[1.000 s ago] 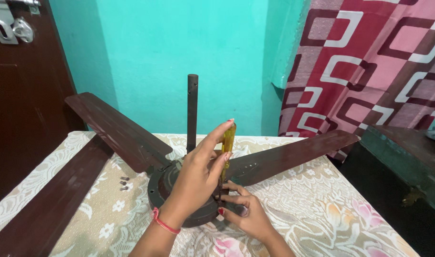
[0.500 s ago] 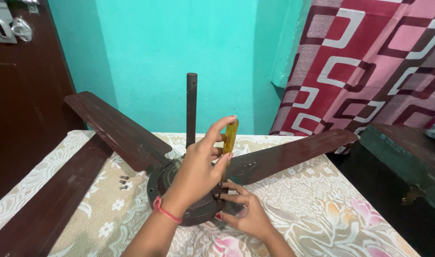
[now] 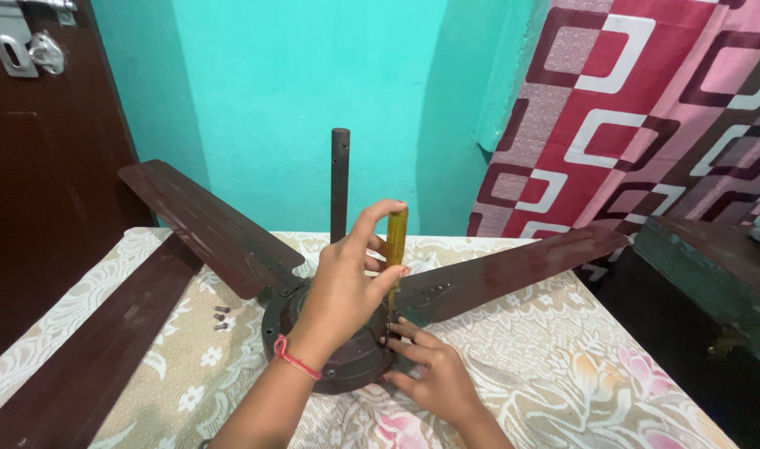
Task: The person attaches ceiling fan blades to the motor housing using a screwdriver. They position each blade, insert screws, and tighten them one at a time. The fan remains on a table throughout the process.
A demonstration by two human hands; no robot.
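Hardly anything shifts: our left hand [image 3: 342, 287] stays curled shut around the yellow screwdriver [image 3: 395, 249], upright, tip down at the fan hub [image 3: 330, 349]. Our right hand [image 3: 434, 374], fingers [image 3: 405, 333] loosely bent, steadies the tip beside the blade [image 3: 513, 266]. Loose screws [image 3: 221, 317] lie left.

Ceiling fan [image 3: 330, 349] on table [image 3: 563, 391], loose screws [image 3: 220, 318] left of it, curtain [image 3: 646, 116] behind right

A brown door [image 3: 39, 183] with a metal latch [image 3: 27, 41] stands left; a patterned curtain [image 3: 646, 108] hangs right.
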